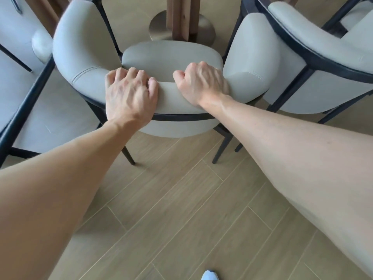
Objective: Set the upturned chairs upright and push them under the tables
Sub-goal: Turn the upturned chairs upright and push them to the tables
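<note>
Grey chair (171, 57) stands upright at frame centre, legs on wood floor (181, 209). Left hand (131, 93) and right hand (199, 83) both curled over top of curved backrest, set apart, left one slightly nearer the person. Seat points away from hands, toward pedestal base (161, 27) at upper centre; worktop itself not visible. Push line runs straight ahead. Neighbouring chairs (302, 57) crowd close either side, gap tight.
</note>
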